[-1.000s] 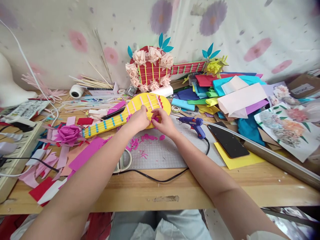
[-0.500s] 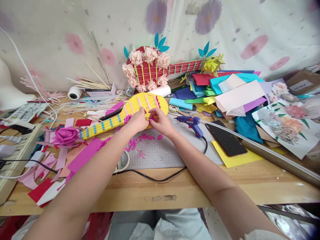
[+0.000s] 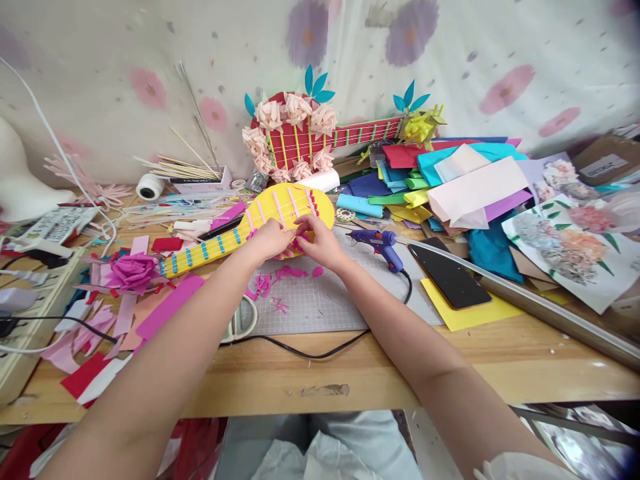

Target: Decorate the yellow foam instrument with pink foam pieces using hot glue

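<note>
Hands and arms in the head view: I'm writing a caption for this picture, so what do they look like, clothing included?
The left hand and right hand are bare, with no gloves or wristwear showing. Both forearms are uncovered. A whitish, loose sleeve edge shows on the right arm at the picture's bottom; none shows on the left.
</note>
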The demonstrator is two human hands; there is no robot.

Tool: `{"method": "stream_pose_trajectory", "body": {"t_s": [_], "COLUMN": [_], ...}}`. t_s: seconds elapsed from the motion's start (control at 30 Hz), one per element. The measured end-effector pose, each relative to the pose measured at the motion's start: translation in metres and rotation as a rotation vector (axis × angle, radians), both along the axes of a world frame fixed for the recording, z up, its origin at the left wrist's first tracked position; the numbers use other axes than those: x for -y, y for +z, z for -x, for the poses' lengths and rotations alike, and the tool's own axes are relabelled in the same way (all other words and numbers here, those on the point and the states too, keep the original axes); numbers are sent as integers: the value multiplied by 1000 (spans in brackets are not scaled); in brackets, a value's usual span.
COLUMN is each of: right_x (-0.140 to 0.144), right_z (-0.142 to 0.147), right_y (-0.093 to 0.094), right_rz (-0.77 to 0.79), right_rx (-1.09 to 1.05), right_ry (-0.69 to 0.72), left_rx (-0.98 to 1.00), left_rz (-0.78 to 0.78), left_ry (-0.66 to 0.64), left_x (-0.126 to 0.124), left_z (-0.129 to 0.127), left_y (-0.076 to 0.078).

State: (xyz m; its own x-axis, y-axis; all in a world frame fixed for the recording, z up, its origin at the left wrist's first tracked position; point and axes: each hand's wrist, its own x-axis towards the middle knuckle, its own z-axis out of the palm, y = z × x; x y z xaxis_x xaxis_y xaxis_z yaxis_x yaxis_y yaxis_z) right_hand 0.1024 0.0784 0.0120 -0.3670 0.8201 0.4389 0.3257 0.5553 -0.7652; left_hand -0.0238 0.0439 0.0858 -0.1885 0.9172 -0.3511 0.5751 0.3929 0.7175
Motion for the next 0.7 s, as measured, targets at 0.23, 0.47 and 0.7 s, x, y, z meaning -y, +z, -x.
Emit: {"method": "stream_pose_trajectory", "body": {"t_s": [0.23,0.47,0.7], "right_x": [1,1,0], "right_z": [0,0,-1], "right_y": [2,1,0], "right_rz": [19,21,21], "right_rx": [-11,-39,-41], "right_ry": [7,18,19], "left_rx": [343,426,408], "left_rz": [26,63,13], "left_ry": [42,51,71], "left_x": [2,9,6], "left_z": [4,3,0], "left_y": [-5,6,1]}}
